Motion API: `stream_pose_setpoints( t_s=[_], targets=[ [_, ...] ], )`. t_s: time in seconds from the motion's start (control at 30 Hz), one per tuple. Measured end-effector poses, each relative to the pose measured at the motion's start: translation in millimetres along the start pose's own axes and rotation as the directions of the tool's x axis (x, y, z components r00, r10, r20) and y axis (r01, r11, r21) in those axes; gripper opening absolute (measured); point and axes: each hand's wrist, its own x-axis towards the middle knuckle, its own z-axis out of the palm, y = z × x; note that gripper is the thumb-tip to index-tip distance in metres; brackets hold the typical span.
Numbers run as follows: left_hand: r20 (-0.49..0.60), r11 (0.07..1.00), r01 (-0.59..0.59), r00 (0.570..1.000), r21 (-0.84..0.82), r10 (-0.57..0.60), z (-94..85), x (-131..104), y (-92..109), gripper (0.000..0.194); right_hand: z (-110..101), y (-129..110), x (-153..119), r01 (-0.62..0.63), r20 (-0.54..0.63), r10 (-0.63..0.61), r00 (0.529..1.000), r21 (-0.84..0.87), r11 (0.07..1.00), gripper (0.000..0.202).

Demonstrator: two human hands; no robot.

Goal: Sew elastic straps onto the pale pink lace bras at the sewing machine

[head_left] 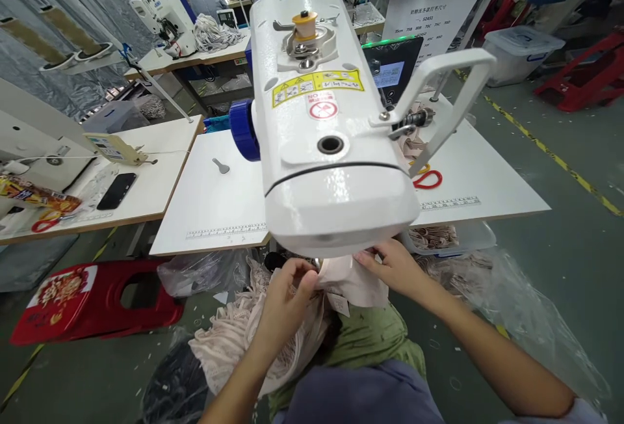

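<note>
A white sewing machine [336, 203] fills the middle of the head view, its rounded end above my hands. Below it, my left hand [291, 291] pinches the left edge of a pale pink fabric piece [358, 284]. My right hand [392, 268] grips the same piece at its upper right, fingertips partly under the machine head. A small white label [338, 305] hangs from the fabric. The needle area is hidden by the machine head. A heap of pale pink garments [229, 333] lies below and left of my left hand.
The white tabletop [205, 183] extends on both sides of the machine. Red-handled scissors [429, 179] lie right of it. A plastic bin [475, 238] of fabric sits below the right side. A red stool [97, 300] stands at left, and a person [203, 0] is in the background.
</note>
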Motion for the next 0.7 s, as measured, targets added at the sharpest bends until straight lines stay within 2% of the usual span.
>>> stream_pose_setpoints(
  t_s=[0.07, 0.13, 0.2, 0.23, 0.3, 0.37, 0.47, 0.5, 0.57, 0.63, 0.67, 0.7],
  targets=[
    [0.185, 0.997, 0.045, 0.982, -0.064, -0.032, -2.0, 1.1, 0.5, 0.036, 0.9, -11.2, -15.0, -0.015, 0.089, 0.012, 0.996, 0.029, 0.999, 0.039],
    [0.362, 0.978, 0.073, 0.932, -0.198, 0.004, -1.1, -2.8, 2.2, 0.040, 4.7, -29.7, -34.4, -0.064, 0.196, 0.034, 0.980, 0.145, 0.987, 0.044],
    [0.462, 0.924, 0.130, 0.885, -0.359, 0.055, -1.5, -12.3, 4.1, 0.044, 12.9, -49.9, -52.1, -0.167, 0.294, 0.068, 0.953, 0.328, 0.930, 0.047],
    [0.466, 0.893, 0.161, 0.882, -0.421, 0.061, -3.9, -18.4, 4.8, 0.046, 19.0, -58.6, -58.0, -0.235, 0.331, 0.093, 0.939, 0.423, 0.875, 0.047],
    [0.395, 0.869, 0.171, 0.918, -0.464, 0.030, -14.7, -31.2, 5.4, 0.045, 35.5, -70.1, -61.0, -0.356, 0.396, 0.131, 0.909, 0.571, 0.740, 0.045],
    [0.297, 0.899, 0.142, 0.955, -0.415, -0.014, -31.5, -41.6, 5.0, 0.041, 57.5, -73.5, -52.2, -0.415, 0.453, 0.102, 0.885, 0.672, 0.614, 0.041],
    [0.255, 0.953, 0.132, 0.965, -0.273, -0.061, -54.7, -47.5, 0.8, 0.037, 93.8, -68.9, -28.7, -0.468, 0.503, 0.022, 0.864, 0.786, 0.404, 0.053],
    [0.259, 0.962, 0.136, 0.963, -0.236, -0.072, -59.2, -46.8, -2.3, 0.037, 104.0, -65.7, -21.8, -0.505, 0.516, 0.054, 0.855, 0.804, 0.313, 0.056],
    [0.295, 0.982, 0.127, 0.952, -0.143, -0.080, -61.3, -42.7, -11.8, 0.038, 118.4, -56.8, -13.3, -0.571, 0.539, 0.201, 0.818, 0.805, 0.161, 0.052],
    [0.263, 0.996, 0.093, 0.961, -0.005, -0.089, -54.2, -37.9, -24.6, 0.034, 124.6, -45.1, -12.8, -0.556, 0.482, 0.378, 0.790, 0.824, 0.109, 0.047],
    [0.177, 0.994, 0.079, 0.980, 0.077, -0.092, -47.7, -36.0, -31.5, 0.029, 125.6, -38.7, -15.1, -0.514, 0.408, 0.453, 0.793, 0.846, 0.139, 0.046],
    [0.044, 0.986, 0.084, 0.995, 0.143, -0.091, -39.3, -34.7, -38.4, 0.024, 126.0, -32.5, -18.6, -0.467, 0.316, 0.505, 0.803, 0.860, 0.204, 0.045]
  ],
)
